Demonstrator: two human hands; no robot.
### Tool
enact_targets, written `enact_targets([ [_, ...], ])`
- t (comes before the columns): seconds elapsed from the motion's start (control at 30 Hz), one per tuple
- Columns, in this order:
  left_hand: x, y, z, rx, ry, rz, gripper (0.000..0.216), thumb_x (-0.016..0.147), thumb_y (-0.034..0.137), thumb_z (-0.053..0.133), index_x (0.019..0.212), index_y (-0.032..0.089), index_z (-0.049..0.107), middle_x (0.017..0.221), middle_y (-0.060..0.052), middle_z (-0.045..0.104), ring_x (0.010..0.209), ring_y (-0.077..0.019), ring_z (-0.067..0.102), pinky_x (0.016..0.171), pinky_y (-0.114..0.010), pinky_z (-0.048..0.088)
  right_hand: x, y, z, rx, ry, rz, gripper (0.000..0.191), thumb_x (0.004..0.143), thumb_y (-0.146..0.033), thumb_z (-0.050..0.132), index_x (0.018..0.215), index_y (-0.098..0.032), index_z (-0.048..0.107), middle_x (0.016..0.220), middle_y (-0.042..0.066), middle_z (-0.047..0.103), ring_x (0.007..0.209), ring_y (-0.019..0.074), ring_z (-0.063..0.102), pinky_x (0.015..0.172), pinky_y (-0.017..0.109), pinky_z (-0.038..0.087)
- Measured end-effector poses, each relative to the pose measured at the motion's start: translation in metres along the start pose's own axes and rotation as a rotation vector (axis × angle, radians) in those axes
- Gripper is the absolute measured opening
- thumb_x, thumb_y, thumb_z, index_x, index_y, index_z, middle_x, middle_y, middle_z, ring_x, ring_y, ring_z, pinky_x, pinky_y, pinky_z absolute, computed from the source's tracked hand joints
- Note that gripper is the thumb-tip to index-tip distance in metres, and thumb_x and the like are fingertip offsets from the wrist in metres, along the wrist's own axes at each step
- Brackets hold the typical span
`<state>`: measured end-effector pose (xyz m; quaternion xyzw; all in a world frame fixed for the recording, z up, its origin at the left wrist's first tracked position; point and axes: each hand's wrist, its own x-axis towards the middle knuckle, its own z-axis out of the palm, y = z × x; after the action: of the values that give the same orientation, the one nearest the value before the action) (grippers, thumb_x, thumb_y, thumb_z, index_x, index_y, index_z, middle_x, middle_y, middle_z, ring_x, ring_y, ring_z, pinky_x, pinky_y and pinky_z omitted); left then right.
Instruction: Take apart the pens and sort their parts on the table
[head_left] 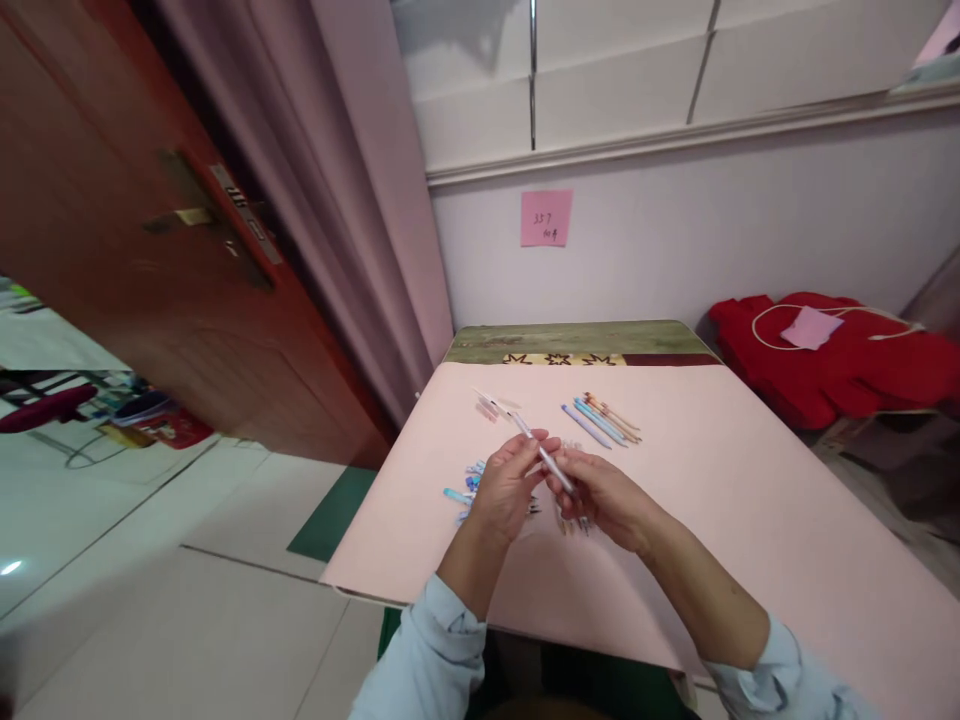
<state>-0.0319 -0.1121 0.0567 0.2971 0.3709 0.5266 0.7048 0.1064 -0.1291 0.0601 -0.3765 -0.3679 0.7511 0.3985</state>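
Both hands meet over the pink-covered table [720, 520], fingers closed around a slim white pen [553, 466]. My left hand [504, 485] pinches its upper part. Lower down, my right hand [604, 495] grips the other end. A thin pale stick runs on from the pen's far end; I cannot tell if it is joined to it. Small blue pen parts [459, 496] lie beside my left hand, partly hidden by it. Several pens [600, 420], purple, blue and brown, rest in a row beyond my right hand. Other small slender pieces beneath the hands are mostly covered.
Small pinkish pieces [487, 410] are at the table's left. A green wood-patterned strip [570, 340] shows along the back edge. Red cloth [832, 345] with a cord is piled to the right. A purple curtain [375, 200] and a brown door [187, 260] stand left.
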Motion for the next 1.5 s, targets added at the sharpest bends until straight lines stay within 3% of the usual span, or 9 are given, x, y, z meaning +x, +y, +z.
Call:
enact_targets([
  [0.2,-0.007,0.014,-0.01,-0.024,0.025,0.068,0.035,0.071,0.033,0.08,0.096,0.012,0.068,0.092,-0.011,0.073,0.067,-0.0107,0.062,0.072,-0.025,0.051,0.011,0.005,0.008,0.174,-0.174,0.17,0.034,0.083,-0.051,0.064,0.087,-0.018,0.059,0.053,-0.01,0.033,0.041,0.0051,0.023,0.043,0.019,0.023],
  [0.33,-0.007,0.01,-0.011,0.004,0.047,0.137,0.034,0.071,0.035,0.078,0.092,0.012,0.066,0.086,-0.009,0.073,0.05,-0.0066,0.052,0.056,-0.023,0.047,0.018,0.011,0.015,0.133,-0.128,0.128,0.037,0.08,-0.054,0.065,0.08,-0.019,0.055,0.052,-0.01,0.032,0.042,0.0053,0.02,0.044,0.02,0.018],
  [0.63,0.006,0.002,-0.009,0.02,0.267,0.169,0.035,0.064,0.036,0.082,0.082,0.012,0.065,0.08,-0.008,0.073,0.062,-0.0144,0.065,0.061,-0.026,0.05,0.024,0.012,0.018,-0.901,0.293,-0.408,0.029,0.085,-0.042,0.057,0.066,-0.021,0.054,0.056,-0.002,0.052,0.055,0.0127,0.046,0.054,0.025,0.031],
  [0.77,0.015,0.007,-0.008,0.013,0.27,0.202,0.034,0.066,0.036,0.082,0.084,0.012,0.065,0.085,-0.01,0.074,0.073,-0.0162,0.068,0.07,-0.027,0.052,0.033,0.009,0.015,-0.59,0.25,-0.191,0.041,0.083,-0.058,0.057,0.086,-0.018,0.065,0.056,-0.002,0.055,0.048,0.0117,0.048,0.048,0.024,0.033],
  [0.93,0.035,0.012,-0.01,0.07,0.27,0.215,0.027,0.068,0.031,0.08,0.078,0.011,0.065,0.083,-0.01,0.074,0.067,-0.0128,0.065,0.073,-0.027,0.051,0.056,0.0,0.006,-0.175,0.17,-0.017,0.048,0.078,-0.062,0.064,0.075,-0.014,0.063,0.052,-0.003,0.052,0.039,0.0054,0.038,0.04,0.02,0.028],
  [1.07,0.048,0.014,-0.011,0.052,0.301,0.208,0.025,0.069,0.029,0.079,0.077,0.011,0.063,0.084,-0.01,0.073,0.068,-0.0136,0.066,0.073,-0.029,0.052,0.069,-0.006,0.005,-0.167,0.249,-0.121,0.047,0.057,-0.043,0.088,0.08,-0.018,0.057,0.062,-0.004,0.059,0.051,0.0076,0.054,0.046,0.017,0.039],
  [1.23,0.062,0.018,-0.016,0.068,0.275,0.205,0.027,0.069,0.03,0.079,0.074,0.013,0.06,0.079,-0.01,0.072,0.064,-0.0143,0.065,0.068,-0.029,0.051,0.085,-0.007,0.004,-0.179,0.179,0.014,0.048,0.084,-0.063,0.056,0.08,-0.015,0.062,0.053,-0.002,0.055,0.037,0.0063,0.043,0.036,0.018,0.029],
  [1.4,0.08,0.022,-0.027,0.095,0.308,0.172,0.024,0.07,0.029,0.078,0.077,0.012,0.062,0.082,-0.011,0.074,0.072,-0.0154,0.068,0.073,-0.028,0.052,0.097,-0.009,-0.002,-0.186,0.246,-0.102,0.042,0.064,-0.045,0.084,0.077,-0.018,0.056,0.058,-0.006,0.056,0.046,0.0064,0.051,0.044,0.016,0.037],
  [1.5,0.091,0.022,-0.032,0.095,0.339,0.16,0.024,0.071,0.028,0.078,0.078,0.012,0.062,0.081,-0.011,0.074,0.071,-0.0157,0.069,0.073,-0.028,0.053,0.104,-0.01,-0.005,-0.185,0.23,-0.007,0.042,0.072,-0.053,0.077,0.085,-0.018,0.058,0.062,-0.004,0.06,0.046,0.0069,0.053,0.042,0.016,0.036],
])
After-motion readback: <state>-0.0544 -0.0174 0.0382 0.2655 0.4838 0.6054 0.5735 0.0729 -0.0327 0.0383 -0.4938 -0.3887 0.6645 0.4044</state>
